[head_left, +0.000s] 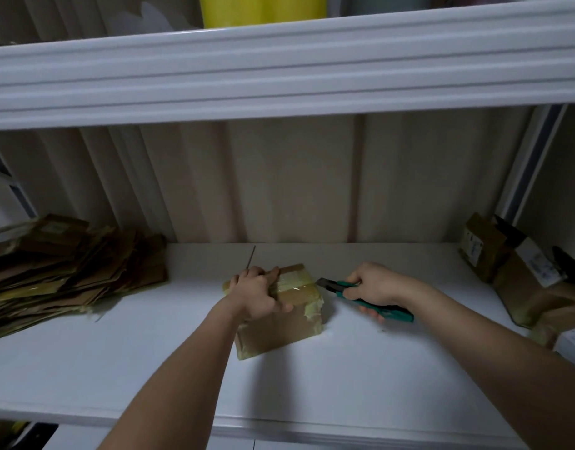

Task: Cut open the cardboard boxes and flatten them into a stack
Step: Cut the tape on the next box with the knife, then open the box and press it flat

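A small brown cardboard box sealed with yellowish tape (279, 306) lies mid-shelf on the white shelf board (150, 368), its long axis running from the near left to the far right. The left hand (257, 295) curls over the box's far-left top edge, pinning it. The right hand (374, 287), just right of the box, grips a green utility knife (370, 298) whose blade tip points at the box's taped right end, close but apparently apart. The flattened cardboard stack (68, 271) lies far left of the box.

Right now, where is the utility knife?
In the head view, the green utility knife is in the right hand, just right of the taped cardboard box on the white shelf, blade pointing at the box.
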